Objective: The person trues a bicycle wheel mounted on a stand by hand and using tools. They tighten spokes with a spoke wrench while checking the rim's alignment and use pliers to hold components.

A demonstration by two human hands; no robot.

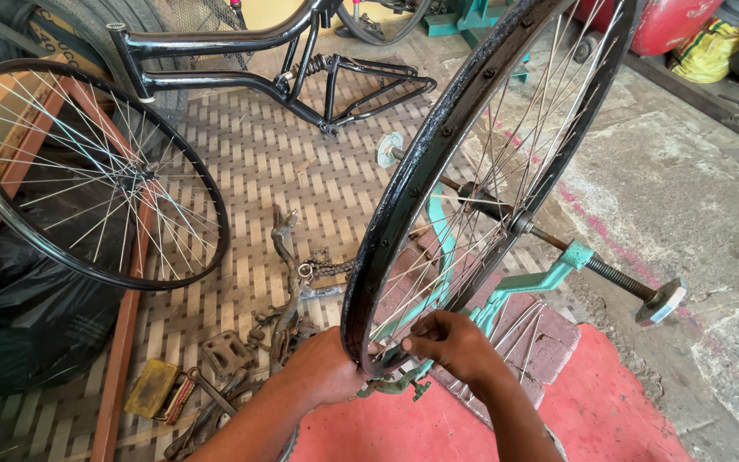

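Black wheel rim (404,184) gripped at its bottom between both hands (387,359).

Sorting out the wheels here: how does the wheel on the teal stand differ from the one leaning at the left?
The wheel on the stand sits on an axle in the teal stand, with the left hand and right hand at its lower rim. The leaning wheel rests untouched against a wooden frame. It looks smaller, being farther from the camera. Both have black rims, silver spokes and no tyre.
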